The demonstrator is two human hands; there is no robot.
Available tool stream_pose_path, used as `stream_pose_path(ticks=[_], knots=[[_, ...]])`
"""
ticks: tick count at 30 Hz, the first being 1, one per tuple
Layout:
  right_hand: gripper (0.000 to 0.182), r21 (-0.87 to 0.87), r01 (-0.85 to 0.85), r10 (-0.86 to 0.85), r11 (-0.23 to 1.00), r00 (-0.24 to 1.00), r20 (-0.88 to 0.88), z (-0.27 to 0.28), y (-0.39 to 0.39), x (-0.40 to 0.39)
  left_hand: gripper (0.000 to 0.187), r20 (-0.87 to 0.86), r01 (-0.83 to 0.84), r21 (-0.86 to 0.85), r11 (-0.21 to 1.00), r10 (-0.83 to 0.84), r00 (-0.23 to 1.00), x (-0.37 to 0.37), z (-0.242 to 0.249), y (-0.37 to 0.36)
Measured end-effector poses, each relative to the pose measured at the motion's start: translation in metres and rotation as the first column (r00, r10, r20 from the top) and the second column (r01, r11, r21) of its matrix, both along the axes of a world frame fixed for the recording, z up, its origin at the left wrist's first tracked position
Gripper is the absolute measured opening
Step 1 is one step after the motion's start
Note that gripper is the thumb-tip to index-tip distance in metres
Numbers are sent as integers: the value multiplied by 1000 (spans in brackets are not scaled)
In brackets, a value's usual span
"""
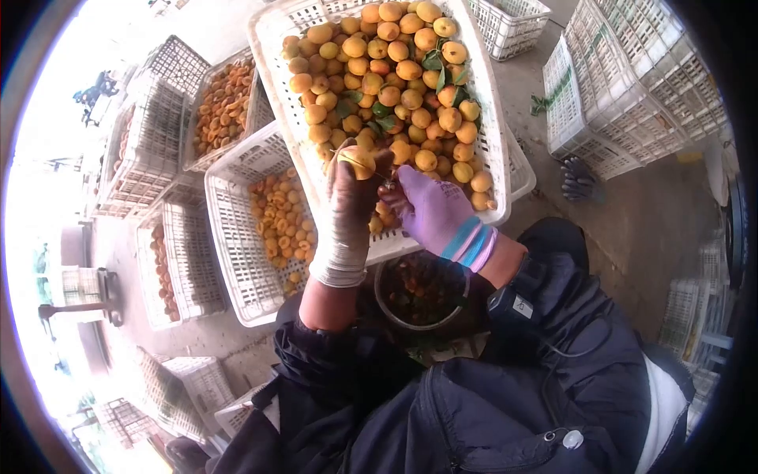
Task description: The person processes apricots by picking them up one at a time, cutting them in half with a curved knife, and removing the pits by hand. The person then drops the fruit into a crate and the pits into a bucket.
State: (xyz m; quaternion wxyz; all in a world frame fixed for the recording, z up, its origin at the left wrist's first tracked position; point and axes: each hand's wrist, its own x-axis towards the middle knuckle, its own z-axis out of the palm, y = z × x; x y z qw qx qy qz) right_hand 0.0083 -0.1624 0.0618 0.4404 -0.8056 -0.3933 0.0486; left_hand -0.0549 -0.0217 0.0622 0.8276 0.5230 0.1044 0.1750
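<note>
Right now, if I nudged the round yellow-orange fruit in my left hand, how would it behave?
The round yellow-orange fruit would probably roll, being so rounded. It's likely light, as your gloved left hand holds it up near the fingertips. Squeezed hard, it might split along the thin line across it.

The held apricot (357, 162), whole-looking, round and yellow-orange with a thin dark line across its skin, sits in the left hand's (347, 201) fingers above the white crate (499, 118), toward its near left corner. A small object (388, 184) with a metallic glint, mostly hidden, is pinched in the right hand (434, 207). Loose apricots (409, 69), yellow to deep orange, lie heaped in the crate, reaching its far and right edges, green leaves among them.
</note>
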Motion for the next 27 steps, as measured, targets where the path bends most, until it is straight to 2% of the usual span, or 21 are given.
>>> stream_pose_path(ticks=[2,5,7,8,10,14,15,18,20,23,25,26,27], knots=[[21,-53,41,-37,998,997,67,4,-2,0,66,4,-44,201,979,44,999,-1,7,-2],[21,-18,50,-50,999,999,-8,16,-1,-2,65,102,-74,296,952,45,994,1,6,-3],[22,-16,53,-53,998,998,19,16,-1,-3,61,128,-169,451,877,124,984,2,4,-4],[22,-16,61,-60,998,997,43,16,-3,-4,61,126,-165,449,878,121,985,0,3,-7],[21,-12,59,-58,998,996,64,18,-3,-7,56,16,-152,301,941,154,988,-4,13,-16],[17,-2,68,-68,998,994,83,13,-3,-4,52,-29,-213,329,920,235,972,0,3,-21],[17,-2,70,-69,998,994,88,15,-4,-3,49,-41,-166,283,945,184,982,-2,15,-28],[15,-89,60,-56,994,997,44,19,-6,-2,49,-17,-104,318,942,116,993,-1,13,-29],[15,-59,64,-60,996,995,77,19,-7,-3,51,34,-154,347,925,152,988,-1,12,-31],[15,4,57,-57,998,992,110,12,-5,-3,52,-56,-125,287,950,147,988,-3,15,-32],[15,-16,53,-51,998,991,123,12,-7,-4,53,14,-225,60,972,225,974,3,-1,-28],[15,-43,46,-40,998,990,133,12,-8,-6,53,15,-224,62,973,223,975,4,-7,-21],[15,-42,51,-45,998,990,133,11,-9,-9,55,79,-127,-224,966,148,986,5,-6,-10]])
